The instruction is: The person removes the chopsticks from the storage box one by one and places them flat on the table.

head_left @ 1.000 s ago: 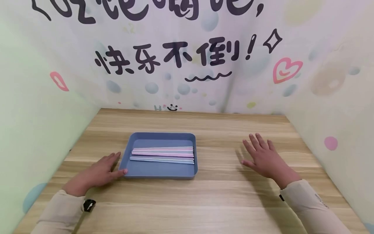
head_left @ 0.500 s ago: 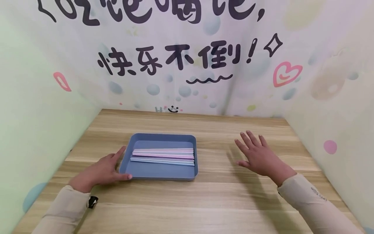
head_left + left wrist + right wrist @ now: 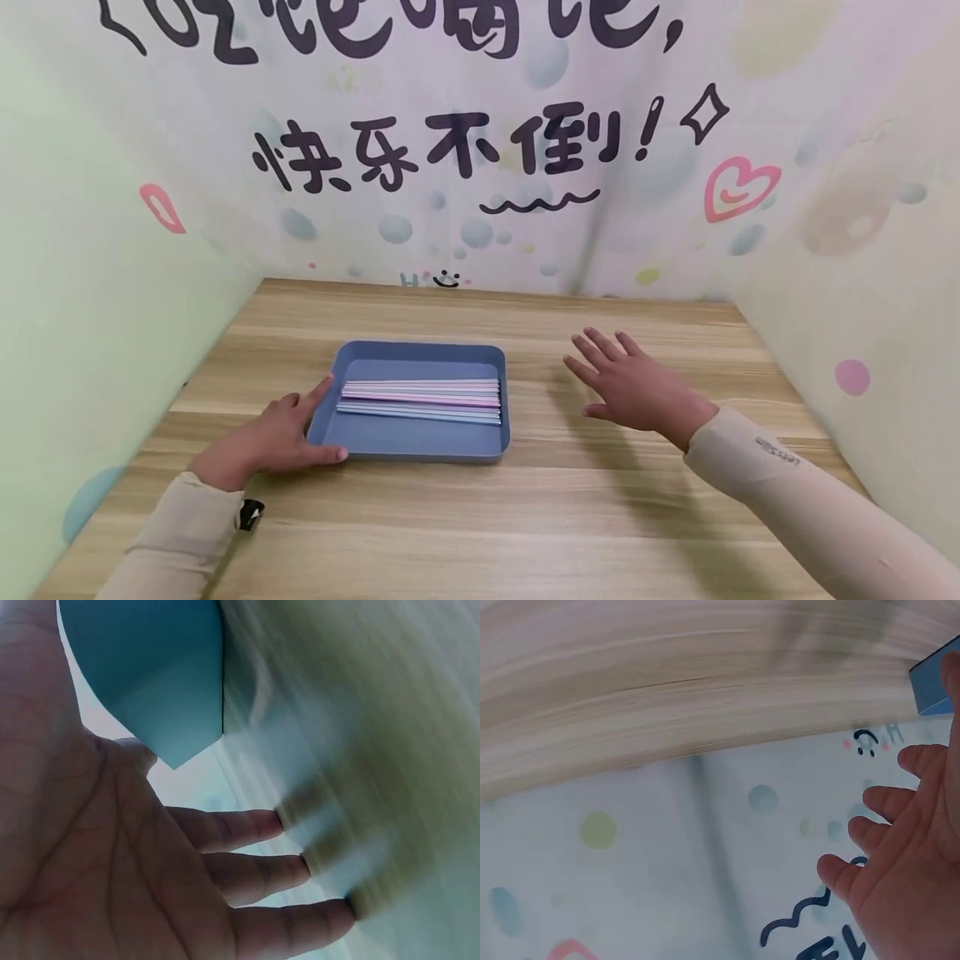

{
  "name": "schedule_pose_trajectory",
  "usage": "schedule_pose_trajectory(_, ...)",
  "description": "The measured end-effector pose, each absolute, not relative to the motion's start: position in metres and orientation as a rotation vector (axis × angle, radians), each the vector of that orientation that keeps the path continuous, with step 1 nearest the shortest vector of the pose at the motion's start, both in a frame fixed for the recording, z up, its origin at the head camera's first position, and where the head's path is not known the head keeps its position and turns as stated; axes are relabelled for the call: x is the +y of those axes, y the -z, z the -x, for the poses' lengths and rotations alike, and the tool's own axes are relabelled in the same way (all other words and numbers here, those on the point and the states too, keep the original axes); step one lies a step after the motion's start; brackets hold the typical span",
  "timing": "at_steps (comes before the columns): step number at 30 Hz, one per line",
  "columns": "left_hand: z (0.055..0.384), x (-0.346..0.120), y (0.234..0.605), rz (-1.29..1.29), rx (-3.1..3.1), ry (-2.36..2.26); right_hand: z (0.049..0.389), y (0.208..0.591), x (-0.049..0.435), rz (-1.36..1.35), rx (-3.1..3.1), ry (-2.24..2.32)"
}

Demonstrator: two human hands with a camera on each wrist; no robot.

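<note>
A blue rectangular tray (image 3: 408,440) lies left of centre on the wooden table. Inside it, several thin chopsticks (image 3: 420,390), pink and light blue, lie side by side. My left hand (image 3: 273,437) is at the tray's near left corner, index finger along the left side and thumb at the front edge. In the left wrist view, the tray's corner (image 3: 165,682) shows above the palm, and three fingertips (image 3: 330,919) reach down to the table. My right hand (image 3: 637,383) hovers over the table right of the tray, palm down, fingers straight and spread, holding nothing.
The wooden table (image 3: 480,533) reaches back to a printed cloth (image 3: 420,242) with large black writing. Pale walls (image 3: 112,275) close in the table on the left and right. The tray's end (image 3: 930,686) shows at the right wrist view's edge.
My right hand has moved left, closer to the tray. The left hand has slid slightly right, its index finger and thumb now further along the tray's corner. The tray has hardly shifted.
</note>
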State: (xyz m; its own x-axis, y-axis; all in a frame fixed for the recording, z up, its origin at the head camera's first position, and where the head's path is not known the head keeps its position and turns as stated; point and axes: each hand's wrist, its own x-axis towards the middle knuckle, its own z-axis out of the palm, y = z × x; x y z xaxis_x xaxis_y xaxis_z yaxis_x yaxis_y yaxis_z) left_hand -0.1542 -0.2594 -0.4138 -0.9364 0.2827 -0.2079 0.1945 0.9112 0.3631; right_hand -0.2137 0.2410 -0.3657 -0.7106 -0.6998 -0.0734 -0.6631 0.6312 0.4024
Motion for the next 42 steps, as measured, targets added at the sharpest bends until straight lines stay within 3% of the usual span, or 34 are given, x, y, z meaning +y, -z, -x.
schedule_pose_trajectory(28,0.158,-0.26,0.409,-0.331,2.769,-0.446,0.239,0.359,0.137,-1.489,-2.374,0.75)
schedule_pose_trajectory(42,0.157,-0.259,0.41,-0.302,2.769,-0.45,0.262,0.356,0.099,-1.551,-2.982,-0.271)
